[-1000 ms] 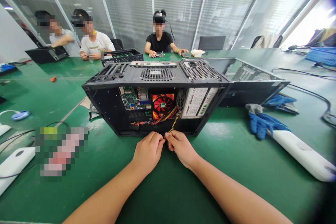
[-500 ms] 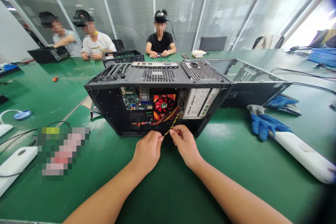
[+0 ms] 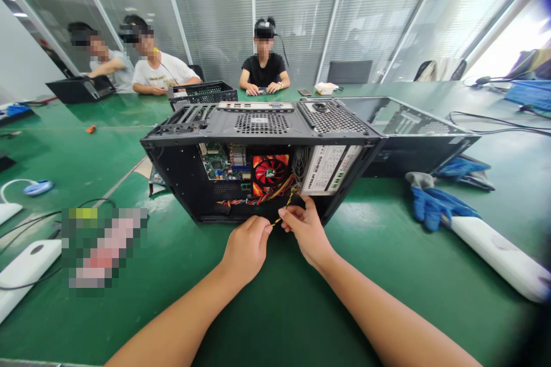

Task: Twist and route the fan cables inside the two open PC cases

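A black-and-yellow twisted cable (image 3: 290, 199) runs out of an open computer case (image 3: 172, 183) toward me. My left hand (image 3: 247, 245) pinches its near end, just in front of the case's lower edge. Close beside it, my right hand (image 3: 306, 230) pinches the same cable between thumb and fingers, a little higher up. Inside the case are a red fan (image 3: 271, 174), a green motherboard (image 3: 215, 161), a bundle of coloured wires (image 3: 249, 202) and a power supply (image 3: 329, 169) with a white label. Whatever sits at the cable's tip is hidden by my left fingers.
Blue gloves (image 3: 437, 203) and a white power bank-like block (image 3: 499, 255) lie at the right. Behind them stands another case (image 3: 422, 152). Black cables (image 3: 32, 284) and another white block (image 3: 26, 275) are at the left. Several co-workers sit across the green table (image 3: 275, 321).
Both hands have shifted slightly right with the cable. My right hand's fingers have spread upward toward the power supply while its pinch on the cable stays.
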`<state>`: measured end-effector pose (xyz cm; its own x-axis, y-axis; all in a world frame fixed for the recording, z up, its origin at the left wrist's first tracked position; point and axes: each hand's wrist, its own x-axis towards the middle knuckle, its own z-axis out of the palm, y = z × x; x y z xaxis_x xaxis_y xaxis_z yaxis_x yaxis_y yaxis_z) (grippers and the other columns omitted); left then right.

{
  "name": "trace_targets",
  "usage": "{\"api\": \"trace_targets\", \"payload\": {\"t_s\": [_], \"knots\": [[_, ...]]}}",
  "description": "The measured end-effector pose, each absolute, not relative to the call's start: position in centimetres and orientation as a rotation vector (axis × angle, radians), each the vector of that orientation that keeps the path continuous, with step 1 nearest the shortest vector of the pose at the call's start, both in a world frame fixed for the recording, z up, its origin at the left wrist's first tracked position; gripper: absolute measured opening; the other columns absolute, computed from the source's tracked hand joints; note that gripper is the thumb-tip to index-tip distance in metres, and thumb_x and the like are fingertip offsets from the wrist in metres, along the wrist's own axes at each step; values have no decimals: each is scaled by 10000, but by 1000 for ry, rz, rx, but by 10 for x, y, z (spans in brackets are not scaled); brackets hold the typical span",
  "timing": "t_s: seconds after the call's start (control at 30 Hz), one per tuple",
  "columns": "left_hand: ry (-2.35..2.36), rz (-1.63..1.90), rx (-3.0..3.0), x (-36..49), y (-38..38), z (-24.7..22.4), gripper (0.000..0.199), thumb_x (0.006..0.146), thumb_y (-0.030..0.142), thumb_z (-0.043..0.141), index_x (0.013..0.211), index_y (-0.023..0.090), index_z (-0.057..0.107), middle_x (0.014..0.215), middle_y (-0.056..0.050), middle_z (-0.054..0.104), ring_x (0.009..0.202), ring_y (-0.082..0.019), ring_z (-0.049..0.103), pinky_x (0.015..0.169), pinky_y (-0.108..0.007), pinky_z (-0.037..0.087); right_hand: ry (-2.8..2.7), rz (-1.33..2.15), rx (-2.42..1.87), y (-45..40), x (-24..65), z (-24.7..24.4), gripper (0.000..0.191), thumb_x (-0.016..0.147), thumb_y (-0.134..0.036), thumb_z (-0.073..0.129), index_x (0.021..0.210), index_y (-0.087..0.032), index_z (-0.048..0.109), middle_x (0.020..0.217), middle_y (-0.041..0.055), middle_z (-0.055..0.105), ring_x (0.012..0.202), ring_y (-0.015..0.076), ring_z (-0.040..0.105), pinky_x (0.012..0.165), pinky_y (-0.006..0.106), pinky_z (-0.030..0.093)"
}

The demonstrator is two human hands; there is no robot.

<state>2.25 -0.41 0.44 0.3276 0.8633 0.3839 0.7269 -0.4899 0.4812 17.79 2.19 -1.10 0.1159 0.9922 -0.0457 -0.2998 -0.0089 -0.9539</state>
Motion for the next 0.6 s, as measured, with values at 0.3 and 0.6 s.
{"api": "trace_targets", "payload": {"t_s": [0.3,0.6], "knots": [[1393,905,2446,24,-3,5,224,974,190,372,858,183,564,806,-29,603,705,-137,562,663,-252,440,-795,1373,-1024,14,171,-11,629,726,-373,730,1258,-209,437,755,-20,621,556,108,535,519,260,415],[1440,903,2441,21,1,6,230,983,222,380,857,180,567,789,-22,619,712,-139,593,674,-250,448,-705,1672,-927,14,174,-3,344,713,-470,743,710,-165,585,591,-29,527,506,77,440,483,229,316]]}}
